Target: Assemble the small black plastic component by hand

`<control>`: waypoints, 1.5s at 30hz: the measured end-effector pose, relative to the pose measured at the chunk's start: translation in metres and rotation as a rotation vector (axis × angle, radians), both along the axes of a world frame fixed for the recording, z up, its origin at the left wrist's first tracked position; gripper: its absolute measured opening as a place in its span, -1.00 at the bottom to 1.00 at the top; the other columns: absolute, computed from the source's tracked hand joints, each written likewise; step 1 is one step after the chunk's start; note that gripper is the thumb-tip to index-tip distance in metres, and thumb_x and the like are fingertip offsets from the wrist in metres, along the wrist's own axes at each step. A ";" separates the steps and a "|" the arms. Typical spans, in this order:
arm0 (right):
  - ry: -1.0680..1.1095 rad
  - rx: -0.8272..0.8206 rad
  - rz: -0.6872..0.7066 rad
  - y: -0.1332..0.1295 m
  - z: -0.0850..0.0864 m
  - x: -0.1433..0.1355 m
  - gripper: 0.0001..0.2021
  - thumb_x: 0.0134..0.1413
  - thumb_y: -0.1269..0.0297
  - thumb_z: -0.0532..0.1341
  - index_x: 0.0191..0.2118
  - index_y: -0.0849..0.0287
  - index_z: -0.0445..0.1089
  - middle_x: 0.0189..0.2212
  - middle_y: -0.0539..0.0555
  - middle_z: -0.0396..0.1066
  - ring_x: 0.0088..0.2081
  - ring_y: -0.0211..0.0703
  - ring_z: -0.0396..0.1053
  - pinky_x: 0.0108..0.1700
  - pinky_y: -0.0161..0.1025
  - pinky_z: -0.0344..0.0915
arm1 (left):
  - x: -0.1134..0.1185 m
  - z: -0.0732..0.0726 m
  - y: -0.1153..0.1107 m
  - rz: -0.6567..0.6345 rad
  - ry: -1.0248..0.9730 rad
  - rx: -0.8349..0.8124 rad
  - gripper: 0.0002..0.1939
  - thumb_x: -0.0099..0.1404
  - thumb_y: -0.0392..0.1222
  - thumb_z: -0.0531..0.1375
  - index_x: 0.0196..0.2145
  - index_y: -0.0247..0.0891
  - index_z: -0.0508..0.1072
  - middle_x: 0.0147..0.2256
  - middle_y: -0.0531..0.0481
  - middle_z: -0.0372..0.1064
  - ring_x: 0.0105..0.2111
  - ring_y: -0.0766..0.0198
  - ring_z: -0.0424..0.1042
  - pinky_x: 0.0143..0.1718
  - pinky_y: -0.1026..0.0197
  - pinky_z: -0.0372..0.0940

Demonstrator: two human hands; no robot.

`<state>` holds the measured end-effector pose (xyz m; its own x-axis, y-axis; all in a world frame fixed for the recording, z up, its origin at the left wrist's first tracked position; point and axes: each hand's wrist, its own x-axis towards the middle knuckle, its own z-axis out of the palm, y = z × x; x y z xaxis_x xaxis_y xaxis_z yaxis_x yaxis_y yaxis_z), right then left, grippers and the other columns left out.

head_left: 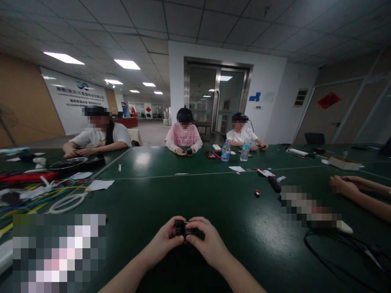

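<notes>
Both of my hands are raised over the near part of the green table [143,211], holding one small black object [182,228] between them. My left hand [166,238] is closed on its left side, thumb below and fingers on top. From the right, my right hand [206,238] pinches the same object with thumb and fingertips. It looks like a compact dark device or part; its exact kind cannot be made out, since the fingers cover much of it.
Cables [65,203] and papers lie at the left. On the right are a small red item [257,193], a black cable [317,252] and another person's hands [351,187]. Two water bottles [225,151] stand farther back. Several people sit around the table.
</notes>
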<state>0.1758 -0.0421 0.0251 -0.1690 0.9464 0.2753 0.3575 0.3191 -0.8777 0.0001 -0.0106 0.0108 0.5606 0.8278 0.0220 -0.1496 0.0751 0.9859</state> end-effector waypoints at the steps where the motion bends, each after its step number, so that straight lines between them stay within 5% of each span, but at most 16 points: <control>1: -0.019 -0.005 0.000 0.001 -0.002 0.000 -0.79 -0.13 0.37 0.26 -0.28 0.00 0.45 -0.14 0.05 0.32 -0.05 -0.05 0.28 0.03 -0.03 0.16 | 0.000 0.000 0.000 0.000 0.003 0.002 -0.56 0.00 -0.17 0.30 -0.16 -0.20 0.26 -0.37 0.06 0.34 -0.42 0.32 0.33 -0.36 0.22 0.17; 18: 0.037 0.004 0.021 -0.002 0.004 0.003 -0.62 -0.13 0.40 0.24 -0.11 -0.02 0.35 -0.14 0.02 0.39 -0.07 -0.05 0.31 0.00 -0.05 0.21 | -0.003 0.005 -0.003 0.033 0.033 0.007 -0.56 0.04 -0.13 0.28 -0.12 -0.17 0.25 -0.29 -0.01 0.35 -0.34 0.22 0.34 -0.31 0.16 0.20; 45: 0.029 0.016 0.023 0.000 0.001 0.003 -0.76 -0.09 0.41 0.21 -0.22 0.04 0.39 -0.23 0.00 0.40 -0.15 -0.11 0.35 -0.07 -0.16 0.26 | -0.002 0.003 -0.003 0.044 0.025 0.010 -0.58 0.05 -0.14 0.27 -0.13 -0.18 0.26 -0.36 0.02 0.35 -0.36 0.22 0.35 -0.32 0.15 0.19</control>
